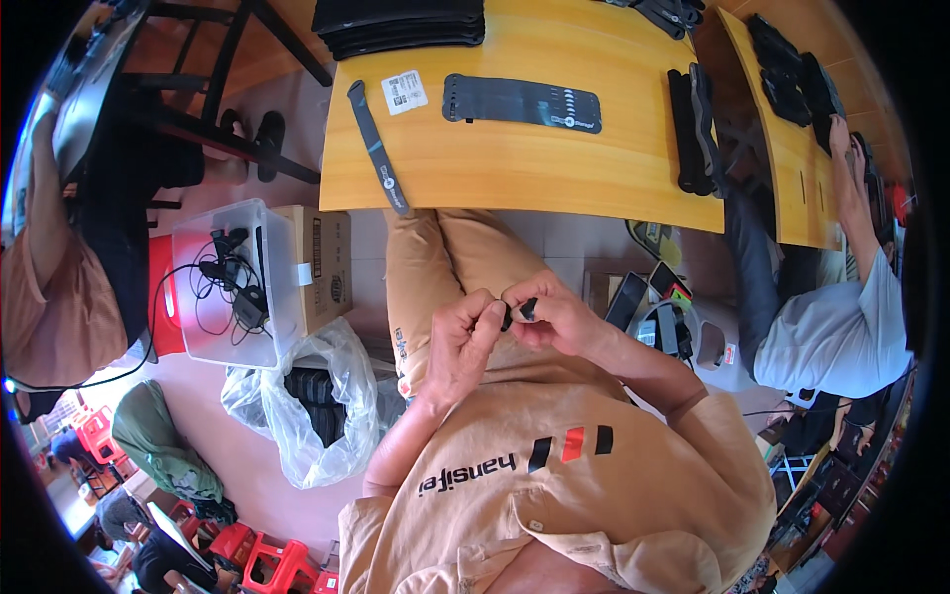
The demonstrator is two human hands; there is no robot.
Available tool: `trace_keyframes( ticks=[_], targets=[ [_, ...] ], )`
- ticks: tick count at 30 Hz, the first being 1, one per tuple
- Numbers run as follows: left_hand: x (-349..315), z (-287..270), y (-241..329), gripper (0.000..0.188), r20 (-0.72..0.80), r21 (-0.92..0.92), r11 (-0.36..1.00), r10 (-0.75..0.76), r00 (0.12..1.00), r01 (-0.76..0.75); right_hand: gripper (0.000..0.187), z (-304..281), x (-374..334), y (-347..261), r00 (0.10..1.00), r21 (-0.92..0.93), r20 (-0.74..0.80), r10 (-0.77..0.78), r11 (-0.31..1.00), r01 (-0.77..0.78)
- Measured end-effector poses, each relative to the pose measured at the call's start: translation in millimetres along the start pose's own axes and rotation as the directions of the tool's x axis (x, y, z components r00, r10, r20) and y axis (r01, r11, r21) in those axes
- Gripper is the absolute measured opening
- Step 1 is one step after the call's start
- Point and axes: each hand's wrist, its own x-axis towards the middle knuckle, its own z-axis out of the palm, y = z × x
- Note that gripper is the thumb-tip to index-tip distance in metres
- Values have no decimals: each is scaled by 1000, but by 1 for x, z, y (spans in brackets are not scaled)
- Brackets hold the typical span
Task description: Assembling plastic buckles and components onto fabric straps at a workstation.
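My left hand (463, 342) and my right hand (556, 317) meet above my lap, near the table's front edge. Fingers of both hands are pinched on a small black piece (528, 310), mostly covered, so its kind cannot be made out. On the yellow wooden table (534, 173) ahead lies a wide dark grey strap (524, 103) with a row of slots at one end. A narrow dark strap (378, 148) rests to its left, its lower end reaching the front edge. Beside them is a white label sheet (404, 91).
Folded black straps stand in a stack (398, 28) at the table's back left; more straps (693, 129) lie on the right. Left of my legs are a clear bin (282, 297) with cables, a carton (327, 262) and a plastic bag (307, 445). People sit on both sides.
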Motion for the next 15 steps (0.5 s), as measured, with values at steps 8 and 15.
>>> trace_keyframes(
  ticks=[8,15],
  targets=[
    [2,6,2,27,-109,108,994,-2,994,14,32,10,5,1,977,-436,-3,-215,879,192],
    [-2,-2,11,28,-61,-25,998,59,996,-60,30,19,0,-3,961,-198,73,-266,941,275]
  ],
)
